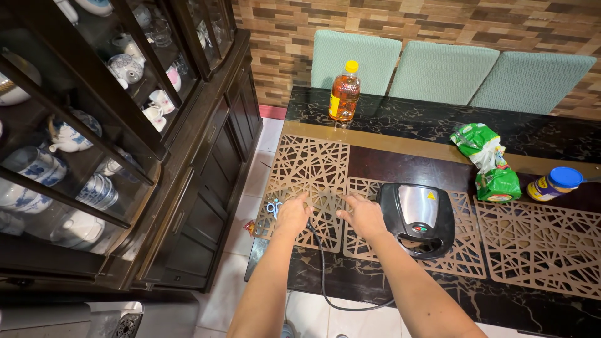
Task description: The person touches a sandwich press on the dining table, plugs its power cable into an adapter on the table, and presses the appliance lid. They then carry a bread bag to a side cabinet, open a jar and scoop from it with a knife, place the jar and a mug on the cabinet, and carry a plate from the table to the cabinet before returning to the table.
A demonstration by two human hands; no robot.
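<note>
Item: my left hand (293, 216), flat and open on a tan cut-out lattice placemat (307, 181), fingers spread, gripping nothing. The black power cord (322, 275) passes under its wrist and drops over the table edge.

Item: my right hand (364, 216), also open and empty, palm down on the neighbouring mat, just beside the black and silver clamshell sandwich maker (418, 219), which sits closed on the dark marble-patterned table (400, 131). A small yellow triangular sticker marks its lid.

Item: clear plastic bottle of amber oil with a yellow cap (344, 92), upright at the far edge, with a yellow and red label.

Item: green printed plastic bag, twisted shut (491, 166), right of the sandwich maker.

Item: jar with a blue lid and yellow label (554, 183), lying on its side just beside the bag.

Hard to make out: a small blue-handled object (273, 207) by my left fingers, possibly scissors. The dark glass-fronted cabinet of blue-and-white china (94, 144) is cut off at left.
</note>
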